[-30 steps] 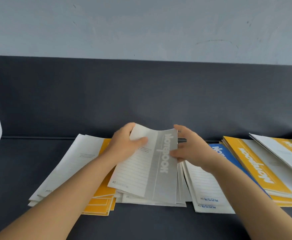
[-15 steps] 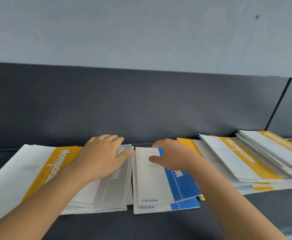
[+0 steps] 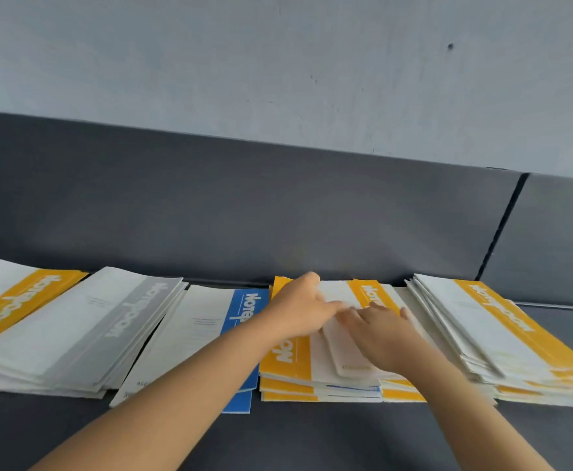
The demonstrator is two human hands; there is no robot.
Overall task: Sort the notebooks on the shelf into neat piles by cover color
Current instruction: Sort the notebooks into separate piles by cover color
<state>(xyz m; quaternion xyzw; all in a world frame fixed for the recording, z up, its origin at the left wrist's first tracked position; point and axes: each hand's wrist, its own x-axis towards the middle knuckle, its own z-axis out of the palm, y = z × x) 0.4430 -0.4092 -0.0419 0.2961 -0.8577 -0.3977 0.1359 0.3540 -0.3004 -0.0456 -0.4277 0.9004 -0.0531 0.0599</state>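
Several notebook piles lie in a row on the dark shelf (image 3: 312, 436). From the left: a yellow-banded pile (image 3: 23, 297), a grey-banded pile (image 3: 84, 331), blue-banded notebooks (image 3: 244, 300), a yellow-banded pile with a blue edge showing in it (image 3: 288, 362), and a fanned yellow-banded pile (image 3: 502, 321). My left hand (image 3: 298, 311) rests on the top of the fourth pile with its fingers stretched to the right. My right hand (image 3: 380, 334) lies flat on the same pile, fingers pointing left, almost meeting the left fingers. Both hands are blurred.
A dark grey back panel (image 3: 278, 205) rises right behind the piles, with a vertical seam (image 3: 502, 226) at the right. Above it is a pale wall (image 3: 278, 62). A strip of bare shelf runs in front of the piles.
Both hands left the grey and blue piles and moved right onto the mixed yellow pile. The view has shifted right too. The grey notebook held a second ago now lies on the grey pile.
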